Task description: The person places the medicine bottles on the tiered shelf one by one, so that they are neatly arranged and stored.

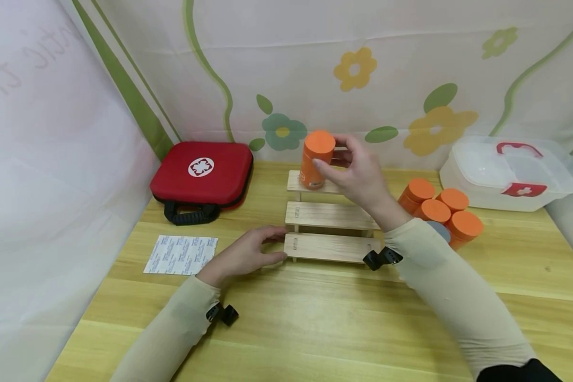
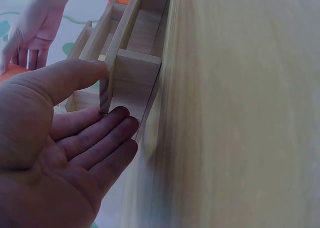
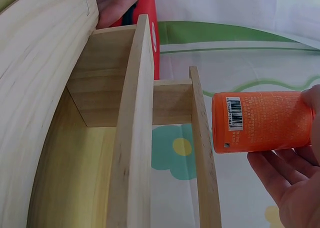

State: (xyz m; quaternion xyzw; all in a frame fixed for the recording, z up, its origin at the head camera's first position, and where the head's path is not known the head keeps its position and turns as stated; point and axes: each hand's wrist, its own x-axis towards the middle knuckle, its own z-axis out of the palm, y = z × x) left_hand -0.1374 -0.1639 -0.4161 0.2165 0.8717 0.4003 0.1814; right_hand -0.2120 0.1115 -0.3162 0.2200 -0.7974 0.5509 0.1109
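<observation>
My right hand (image 1: 360, 172) holds an orange bottle (image 1: 315, 162) with an orange lid, thumb on the near side and fingers behind. The bottle is upright at the left end of the top step of a three-step wooden rack (image 1: 331, 215). In the right wrist view, a narrow gap shows between the base of the bottle (image 3: 262, 120), printed with a barcode, and the top plank (image 3: 202, 153). My left hand (image 1: 248, 254) grips the left end of the lowest step. In the left wrist view its thumb and index finger lie at opposite edges of that plank (image 2: 117, 52).
Several orange-lidded bottles (image 1: 434, 211) and a grey lid (image 1: 439, 231) cluster right of the rack. Behind them stands a clear first-aid box (image 1: 487, 180). At the left are a red first-aid case (image 1: 200, 172) and a printed white sheet (image 1: 181, 254). A floral curtain (image 1: 286, 69) closes the back.
</observation>
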